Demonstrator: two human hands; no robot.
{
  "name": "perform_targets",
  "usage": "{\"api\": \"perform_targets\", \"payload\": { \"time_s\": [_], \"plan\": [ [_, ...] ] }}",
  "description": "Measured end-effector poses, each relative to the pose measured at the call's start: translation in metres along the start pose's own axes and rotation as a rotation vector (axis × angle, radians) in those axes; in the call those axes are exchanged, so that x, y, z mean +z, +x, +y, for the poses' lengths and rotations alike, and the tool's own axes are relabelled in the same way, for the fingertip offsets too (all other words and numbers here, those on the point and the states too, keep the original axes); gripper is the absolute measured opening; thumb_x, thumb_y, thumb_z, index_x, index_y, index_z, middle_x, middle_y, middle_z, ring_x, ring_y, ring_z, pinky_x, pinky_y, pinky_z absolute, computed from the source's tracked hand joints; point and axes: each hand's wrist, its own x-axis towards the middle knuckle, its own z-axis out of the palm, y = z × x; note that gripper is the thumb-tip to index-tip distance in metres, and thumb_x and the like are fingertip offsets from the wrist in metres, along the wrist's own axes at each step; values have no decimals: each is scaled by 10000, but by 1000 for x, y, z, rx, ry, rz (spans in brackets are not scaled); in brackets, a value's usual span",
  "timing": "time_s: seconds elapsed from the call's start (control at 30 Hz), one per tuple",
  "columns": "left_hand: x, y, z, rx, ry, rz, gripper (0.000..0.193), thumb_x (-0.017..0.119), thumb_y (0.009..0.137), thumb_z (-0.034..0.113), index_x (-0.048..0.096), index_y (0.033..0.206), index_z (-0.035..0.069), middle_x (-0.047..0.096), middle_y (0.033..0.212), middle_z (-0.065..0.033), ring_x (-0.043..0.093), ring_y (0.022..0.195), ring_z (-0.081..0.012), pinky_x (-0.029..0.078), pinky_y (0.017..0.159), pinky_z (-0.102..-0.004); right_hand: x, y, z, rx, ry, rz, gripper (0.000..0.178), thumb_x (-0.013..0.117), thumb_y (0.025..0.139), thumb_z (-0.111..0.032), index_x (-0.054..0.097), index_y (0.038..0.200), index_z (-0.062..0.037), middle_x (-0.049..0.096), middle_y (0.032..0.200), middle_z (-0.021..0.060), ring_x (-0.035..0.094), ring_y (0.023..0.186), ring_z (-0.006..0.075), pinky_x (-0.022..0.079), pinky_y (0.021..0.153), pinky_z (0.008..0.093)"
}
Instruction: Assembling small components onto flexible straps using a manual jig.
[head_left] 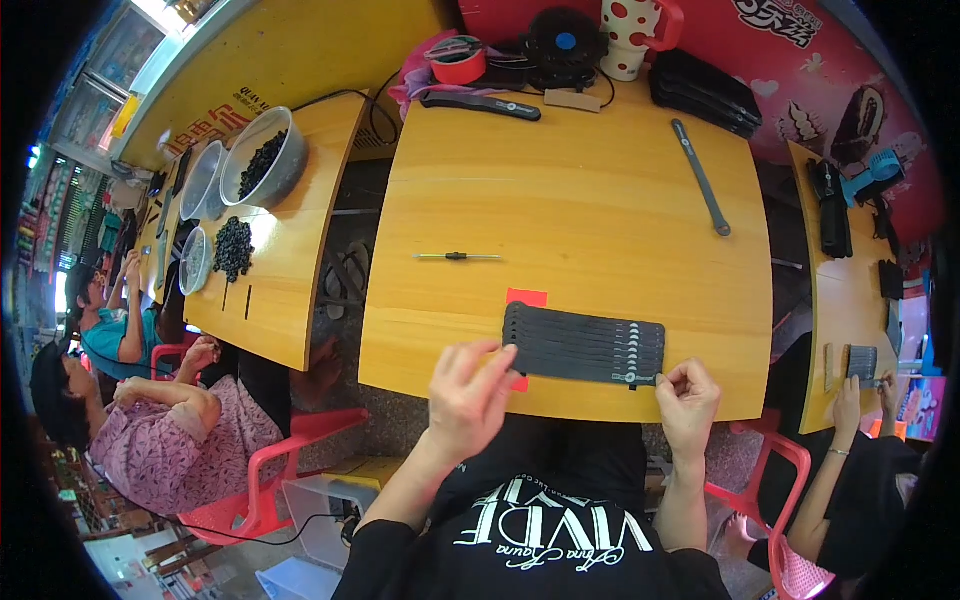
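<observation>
A row of flat black straps (580,345) lies overlapped like a fan near the table's front edge, with pale marks close to the right ends. My left hand (468,392) is at their left end, fingers curled in and fingertips close to the edge of the nearest strap. Just off the right end, my right hand (688,408) is closed in a pinch. What either hand holds, if anything, is too small to tell. Red tape (527,297) shows behind the straps. Farther back lies a thin rod-like tool (457,257) with a dark middle.
A single grey strap (700,175) lies far right. Along the back are a dark strap (482,105), a red tape roll (459,66), a black fan (565,45), a spotted cup (628,38) and a black pouch (705,92). People sit at side tables; bowls (264,158) hold black parts.
</observation>
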Motion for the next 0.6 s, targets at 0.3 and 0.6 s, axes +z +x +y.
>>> {"api": "perform_targets", "payload": {
  "time_s": [0.3, 0.6],
  "plan": [
    [1, -13, -11, 215, 282, -404, 788, 588, 856, 597, 515, 1382, 14, 362, 1557, -130, 277, 1446, -390, 255, 1091, -493, -12, -4, 9, -190, -193, 210, 156, 687, 778, 77, 546, 759, 13, 585, 726, 92, 559, 552, 145, 426, 515, 276],
    [-1, -18, -17, 296, 428, -502, 1007, 455, 799, 781, 440, 1434, -1, 285, 1594, -130, 194, 1474, -408, 153, 1135, -556, -11, -30, 15, -626, -670, 63, 509, 656, 882, -462, 665, 1232, -93, 532, 1309, 205, 511, 1152, 358, 377, 917, 471]
  ]
}}
